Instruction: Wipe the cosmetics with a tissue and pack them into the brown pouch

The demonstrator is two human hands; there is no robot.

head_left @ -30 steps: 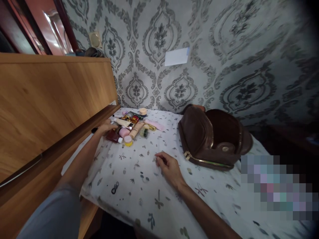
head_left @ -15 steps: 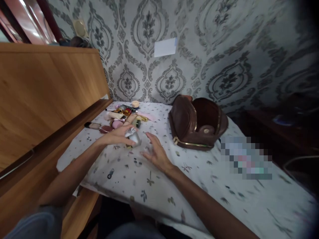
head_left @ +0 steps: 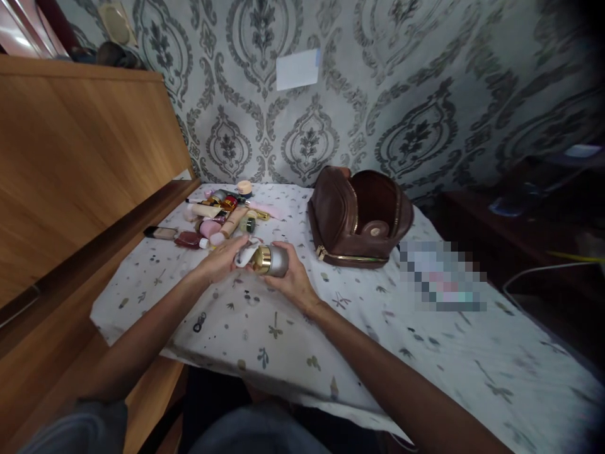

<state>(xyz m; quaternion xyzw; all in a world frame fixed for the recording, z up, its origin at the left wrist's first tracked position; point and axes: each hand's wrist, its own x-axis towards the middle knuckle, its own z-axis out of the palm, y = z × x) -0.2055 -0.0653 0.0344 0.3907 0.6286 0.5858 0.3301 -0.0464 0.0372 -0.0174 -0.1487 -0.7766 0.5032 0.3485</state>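
Note:
Both hands meet over the middle of the patterned sheet (head_left: 293,340). My right hand (head_left: 293,280) grips a small silver bottle with a gold band (head_left: 270,260), lying sideways. My left hand (head_left: 222,258) pinches its white cap end (head_left: 246,254). Just beyond the hands lies a cluster of cosmetics (head_left: 215,217): pink jars, tubes, a red bottle, a gold-capped item. An open brown zip bag (head_left: 362,217) stands to the right of the hands.
A wooden panel (head_left: 80,157) runs along the left side, with a dark ledge below it. Patterned wallpaper (head_left: 425,94) backs the bed, with a white patch on it. Dark furniture stands at the far right. A blurred patch lies right of the bag.
My left hand left the cosmetics pile carrying the silver bottle and came toward the middle. My right hand rose off the sheet and took hold of the bottle.

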